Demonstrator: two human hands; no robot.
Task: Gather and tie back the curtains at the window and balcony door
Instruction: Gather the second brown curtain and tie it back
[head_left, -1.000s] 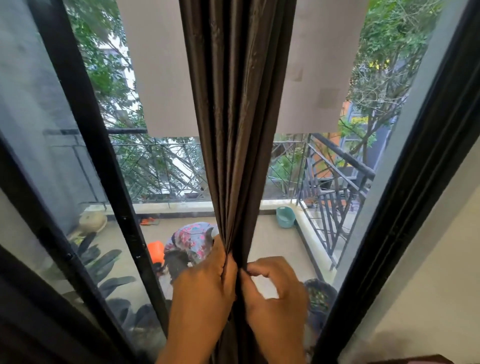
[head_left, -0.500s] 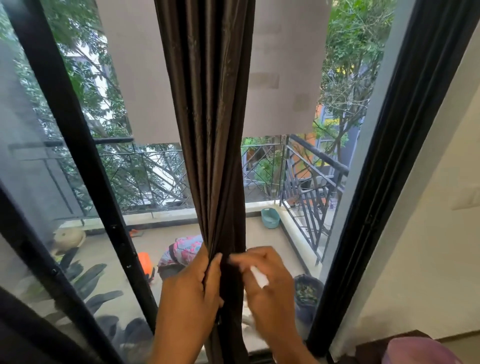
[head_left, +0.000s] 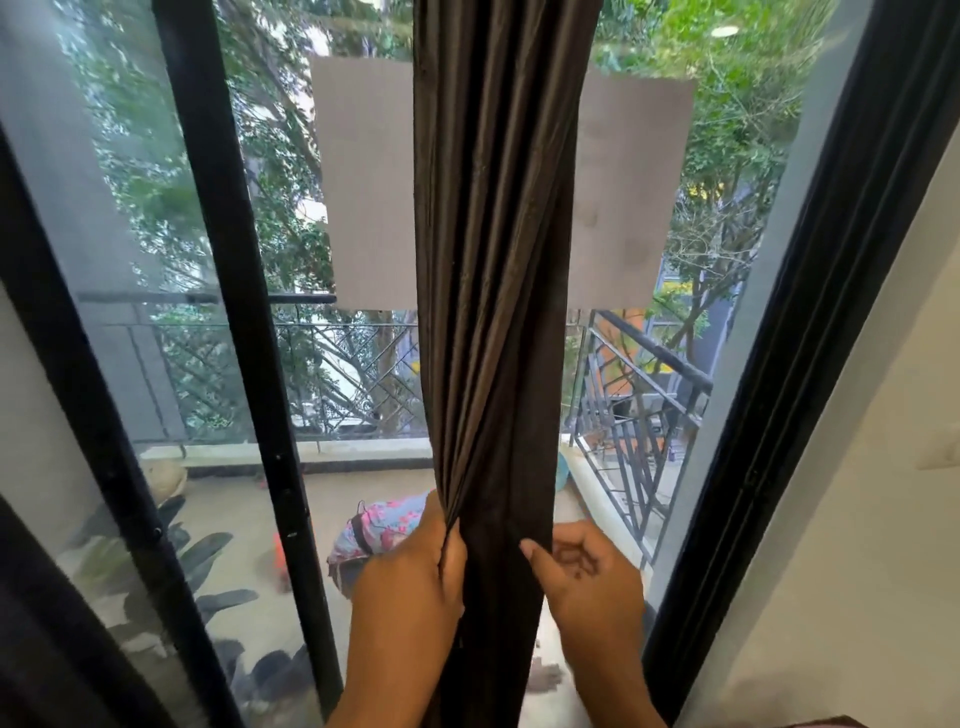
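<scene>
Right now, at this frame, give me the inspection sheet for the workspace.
Surface: glass door in a black frame; nothing seen of a table.
Job's things: dark brown curtain, gathered into one hanging bunch; no tie seen.
Clutter: grey sheets on the glass.
Grippers: left hand pinches the curtain's left folds; right hand curled at its right edge, thumb on the cloth.
Cables: nothing seen.
Surroundings: balcony railing, trees, potted plant, a crouched person outside.
</scene>
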